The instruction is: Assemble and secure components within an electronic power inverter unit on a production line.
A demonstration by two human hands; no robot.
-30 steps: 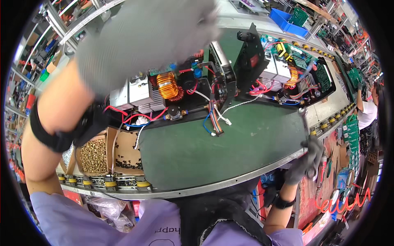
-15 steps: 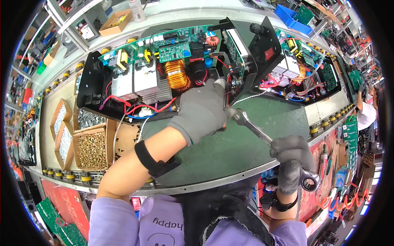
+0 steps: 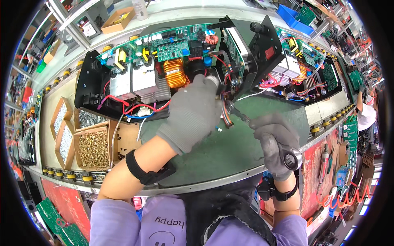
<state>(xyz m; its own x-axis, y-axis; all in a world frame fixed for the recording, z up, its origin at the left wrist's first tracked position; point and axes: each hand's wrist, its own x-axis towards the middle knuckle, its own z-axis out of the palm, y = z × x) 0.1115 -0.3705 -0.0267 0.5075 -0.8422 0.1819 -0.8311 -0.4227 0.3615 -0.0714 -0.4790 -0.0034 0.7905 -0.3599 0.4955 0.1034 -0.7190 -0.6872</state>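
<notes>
My right hand [image 3: 274, 141], in a grey glove, is closed around a combination wrench [image 3: 292, 159]. The wrench's ring end sticks out below the fist; its other end points left at the front of an open black device housing [image 3: 88, 80]. My left hand [image 3: 193, 112], also gloved, reaches into this housing beside the copper coil [image 3: 175, 74]. Its fingers are bent and pressed together; whatever they grip is hidden. Between the hands a multicoloured ribbon cable [image 3: 226, 115] hangs out over the green mat [image 3: 197, 164]. A green circuit board [image 3: 172, 50] and silver heat sinks [image 3: 133, 81] fill the housing.
A second open device [image 3: 324, 86] stands at the right on the roller line. Cardboard boxes of small brass parts [image 3: 93, 149] and silver screws [image 3: 61, 119] sit at the left. A blue bin [image 3: 294, 19] is at the back right. Another person [image 3: 366, 112] stands at the far right.
My right hand has moved left and up with the wrench. My left hand has shifted slightly left, and the ribbon cable shows more between the hands.
</notes>
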